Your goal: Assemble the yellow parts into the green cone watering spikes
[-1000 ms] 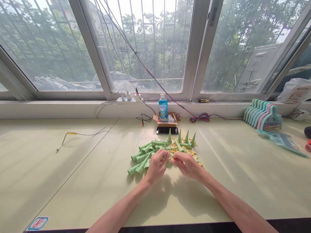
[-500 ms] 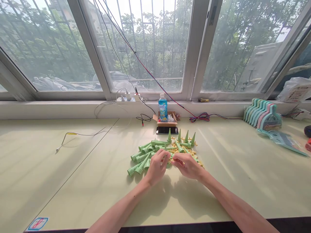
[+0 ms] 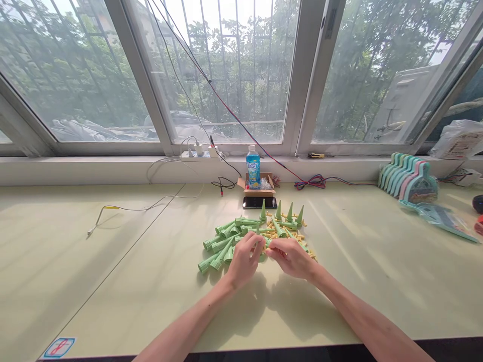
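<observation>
A person's slim left forearm, bare and marked by a small spot below the wrist, matches an equally bare right forearm.

Small yellow pieces lie in a loose heap. Just behind this heap, four slim pale-green cones stand upright, tips up. Left of it, many matching cones lie clustered on their sides, ribbed bases mostly leftward. A few rest across it. At its near left, one cone points upward, mostly hidden by fingers.
</observation>
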The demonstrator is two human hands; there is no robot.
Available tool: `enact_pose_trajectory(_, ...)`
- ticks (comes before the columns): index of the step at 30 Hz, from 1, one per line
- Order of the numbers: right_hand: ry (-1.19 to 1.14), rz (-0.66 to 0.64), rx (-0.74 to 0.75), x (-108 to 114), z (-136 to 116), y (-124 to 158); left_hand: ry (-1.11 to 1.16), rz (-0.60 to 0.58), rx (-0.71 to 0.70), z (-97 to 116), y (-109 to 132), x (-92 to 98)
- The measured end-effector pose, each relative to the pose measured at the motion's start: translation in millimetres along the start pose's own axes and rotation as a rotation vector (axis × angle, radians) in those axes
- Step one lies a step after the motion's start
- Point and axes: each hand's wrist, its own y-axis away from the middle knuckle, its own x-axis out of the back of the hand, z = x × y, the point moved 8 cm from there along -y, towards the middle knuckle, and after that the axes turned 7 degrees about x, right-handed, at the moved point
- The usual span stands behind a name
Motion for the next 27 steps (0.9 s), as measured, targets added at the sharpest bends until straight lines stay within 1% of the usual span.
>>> enact_pose_trajectory(9,0.024,-0.007,0.014,0,0,0,-0.022,-0.012,-0.016,1,1,-1.4)
enact_pose_trajectory(15,0.025,0.046,0.018,2,0,2,0.038,-0.029,0.021,-1,0,-1.3)
enact_pose_trajectory(20,0.021,0.081,0.052,2,-3,2,0.149,-0.110,0.074,-2,-1,-5.5)
enact_pose_trajectory(27,0.008,0.099,0.062,2,-7,2,0.226,-0.189,0.098,-3,-1,-11.6)
